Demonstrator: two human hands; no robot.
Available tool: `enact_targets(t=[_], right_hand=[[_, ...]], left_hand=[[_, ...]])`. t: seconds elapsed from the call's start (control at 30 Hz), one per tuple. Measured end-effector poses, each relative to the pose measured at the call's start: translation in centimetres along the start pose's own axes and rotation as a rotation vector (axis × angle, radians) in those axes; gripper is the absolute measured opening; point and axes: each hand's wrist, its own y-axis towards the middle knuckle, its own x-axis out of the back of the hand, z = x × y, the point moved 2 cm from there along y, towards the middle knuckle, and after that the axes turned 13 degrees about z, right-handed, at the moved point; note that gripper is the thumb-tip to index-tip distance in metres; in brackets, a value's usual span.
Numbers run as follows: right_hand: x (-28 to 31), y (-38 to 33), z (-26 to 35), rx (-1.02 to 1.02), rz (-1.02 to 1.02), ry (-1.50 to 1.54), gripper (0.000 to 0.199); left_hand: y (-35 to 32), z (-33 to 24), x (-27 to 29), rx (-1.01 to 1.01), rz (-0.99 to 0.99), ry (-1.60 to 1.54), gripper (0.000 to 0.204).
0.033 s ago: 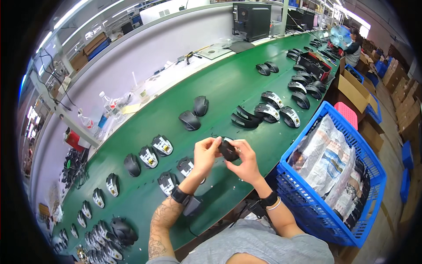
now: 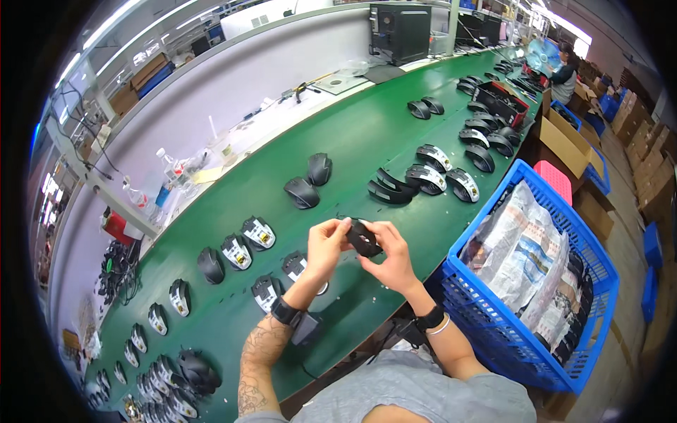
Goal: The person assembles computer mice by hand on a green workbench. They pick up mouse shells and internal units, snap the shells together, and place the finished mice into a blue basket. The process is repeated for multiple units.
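Both of my hands hold a black mouse shell (image 2: 364, 238) above the green bench. My left hand (image 2: 328, 247) pinches its left side between thumb and fingertips. On the opposite side my right hand (image 2: 393, 255) grips its edge. Under my left wrist lie two part-covered mice, one a white-and-black mouse (image 2: 266, 292); the forearm partly hides the other mouse (image 2: 296, 265). Beyond my hands are loose black curved covers (image 2: 391, 189), beside several open mice with white insides (image 2: 426, 179). Two black mice (image 2: 302, 192) rest farther left.
More mice (image 2: 237, 252) line the green bench (image 2: 240, 204) on the left, with a cluster (image 2: 166, 388) at the near left. A blue crate (image 2: 465, 282) holding wrapped parts stands at my right. Bottles (image 2: 169, 166) sit on the back ledge. A person (image 2: 564, 74) works at the far end.
The black mouse shell has turned slightly between my fingers, and its pale upper edge no longer shows. The whole view has shifted a little.
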Motion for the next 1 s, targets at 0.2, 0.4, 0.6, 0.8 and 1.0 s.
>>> enact_targets(t=[0.2,0.4,0.6,0.8,1.0], right_hand=[[1.4,-0.4,-0.6,-0.049,-0.074,-0.312,0.058],[3.2,-1.3,-2.4,-0.12,-0.168,-0.433,0.043],[4.1,-2.4,-3.7,-0.129,-0.215,-0.559,0.041],[4.2,-2.7,-3.5,-0.226,-0.201,-0.425,0.05],[3.3,-2.1,-3.0,-0.193,-0.134,-0.357,0.053]], left_hand=[[3.6,1.9,6.1,-0.033,0.199,0.952,0.071],[5.8,3.9,8.0,0.051,0.441,1.366,0.077],[6.3,4.3,6.4,-0.101,0.55,1.426,0.078],[7.6,3.8,4.6,-0.106,0.63,1.298,0.094],[8.4,2.8,3.4,-0.168,0.668,1.235,0.072]])
